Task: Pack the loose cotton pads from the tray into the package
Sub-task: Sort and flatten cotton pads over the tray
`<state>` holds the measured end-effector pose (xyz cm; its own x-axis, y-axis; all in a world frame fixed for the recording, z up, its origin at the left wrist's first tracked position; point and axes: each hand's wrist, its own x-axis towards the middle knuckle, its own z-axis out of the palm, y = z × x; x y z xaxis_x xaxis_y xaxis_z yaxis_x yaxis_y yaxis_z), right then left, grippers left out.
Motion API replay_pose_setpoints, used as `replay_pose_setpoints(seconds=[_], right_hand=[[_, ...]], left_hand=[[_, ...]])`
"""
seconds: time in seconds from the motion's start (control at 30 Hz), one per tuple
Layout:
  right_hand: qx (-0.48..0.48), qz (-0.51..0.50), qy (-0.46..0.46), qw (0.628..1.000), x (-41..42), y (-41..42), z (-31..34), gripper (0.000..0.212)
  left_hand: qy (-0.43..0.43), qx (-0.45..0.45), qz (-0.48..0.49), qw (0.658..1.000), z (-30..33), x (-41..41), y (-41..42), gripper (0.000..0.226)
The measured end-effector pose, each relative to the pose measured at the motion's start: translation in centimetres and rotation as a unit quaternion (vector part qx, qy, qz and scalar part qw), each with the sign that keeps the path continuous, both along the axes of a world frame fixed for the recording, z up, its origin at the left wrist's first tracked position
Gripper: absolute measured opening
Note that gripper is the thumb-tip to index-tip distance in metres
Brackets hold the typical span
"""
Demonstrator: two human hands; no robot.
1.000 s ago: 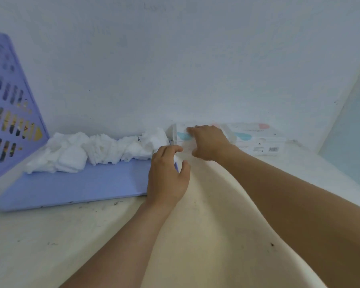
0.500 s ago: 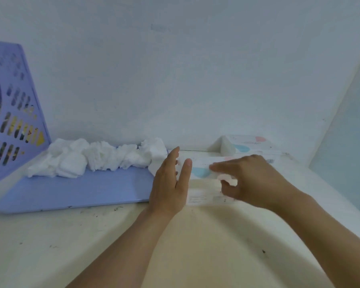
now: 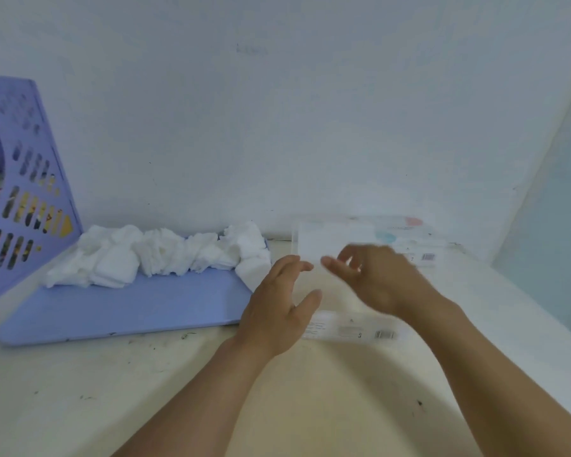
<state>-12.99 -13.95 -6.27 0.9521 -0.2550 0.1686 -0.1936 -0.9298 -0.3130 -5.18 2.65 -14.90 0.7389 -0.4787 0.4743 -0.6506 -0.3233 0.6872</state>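
Just right of the lilac tray (image 3: 119,311), both hands now hover over the cream table (image 3: 145,390), and the picture has changed from half a second back. The clear package (image 3: 346,329), which the right hand was pinching by its top edge then, now looks to lie on the table in front of the hands; its near side, with small print and a barcode, shows below the wrists, while the rest is so transparent and blurred that its outline is hard to trace. The left hand (image 3: 277,311) stays almost where it was, at the tray's right end, fingers spread and thumb out, gripping nothing. The right hand (image 3: 376,278) has let go and is caught in motion blur, fingers loosely curled and apart, with nothing seen in them; whether its fingertips touch the package cannot be told. Loose cotton pads (image 3: 155,255) remain heaped along the tray's far edge against the wall, undisturbed, the rightmost clump spilling over the tray's corner close to the left hand's fingers. Behind the hands a second box (image 3: 409,239) with pink and blue spots sits by the wall, now in fuller view. Off to the far left stands the purple slotted basket (image 3: 23,192), unchanged.
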Motion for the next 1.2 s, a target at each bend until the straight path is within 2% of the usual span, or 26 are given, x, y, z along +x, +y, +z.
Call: replay_pose_setpoints(seconds=[0.07, 0.13, 0.23, 0.3, 0.37, 0.43, 0.47, 0.57, 0.67, 0.73, 0.9, 1.0, 1.1, 1.2], right_hand=[[-0.021, 0.046, 0.106, 0.993, -0.9, 0.6, -1.0, 0.069], [-0.021, 0.037, 0.132, 0.990, -1.2, -0.1, -0.8, 0.072], [0.025, 0.019, 0.181, 0.983, -2.0, -0.4, 0.2, 0.055], [0.001, 0.033, 0.150, 0.988, -2.4, 0.8, 1.0, 0.047], [-0.023, 0.027, 0.009, 0.999, -2.1, 2.4, 1.7, 0.039], [0.040, 0.058, -0.095, 0.993, -1.0, 4.6, 2.9, 0.022], [0.080, 0.083, -0.091, 0.989, -0.2, 5.7, 3.2, 0.018], [0.106, 0.105, 0.001, 0.989, 3.4, 9.1, 2.6, 0.038], [0.083, 0.062, 0.032, 0.994, 7.4, 11.5, 1.0, 0.022], [0.075, 0.028, 0.042, 0.996, 9.8, 12.1, -0.5, 0.037], [0.085, -0.026, 0.018, 0.996, 11.6, 12.1, -2.9, 0.028], [0.079, -0.043, 0.029, 0.996, 11.8, 11.7, -3.0, 0.035], [0.055, -0.030, 0.091, 0.994, 11.6, 10.9, -1.4, 0.042], [0.097, 0.015, 0.134, 0.986, 10.8, 9.3, 2.1, 0.038]], left_hand=[[-0.014, -0.001, -0.003, 1.000, 0.1, -0.4, 0.1, 0.047], [-0.020, -0.013, -0.004, 1.000, 0.2, -1.0, 0.3, 0.046], [-0.025, 0.029, -0.024, 0.999, 0.5, -2.6, 0.2, 0.049], [-0.031, 0.040, -0.023, 0.998, 1.1, -3.4, 0.5, 0.051], [-0.054, 0.028, 0.023, 0.998, 2.1, -3.0, 0.9, 0.042], [-0.031, -0.001, 0.096, 0.995, 3.4, -1.3, 2.4, 0.020], [-0.013, -0.003, 0.123, 0.992, 3.9, -0.2, 3.3, 0.011], [-0.012, 0.026, 0.178, 0.984, 4.2, 2.3, 6.6, 0.007], [0.005, -0.027, 0.222, 0.975, 2.4, 2.7, 10.1, 0.011], [0.016, -0.032, 0.213, 0.976, 0.9, 2.7, 12.0, 0.015], [0.030, -0.055, 0.161, 0.985, 0.4, 3.0, 12.2, 0.014], [0.046, -0.074, 0.162, 0.983, 0.4, 3.1, 11.7, 0.017], [0.068, -0.112, 0.175, 0.976, 0.6, 3.2, 11.6, 0.019], [0.131, -0.180, 0.168, 0.960, 1.3, 3.2, 11.5, 0.024]])
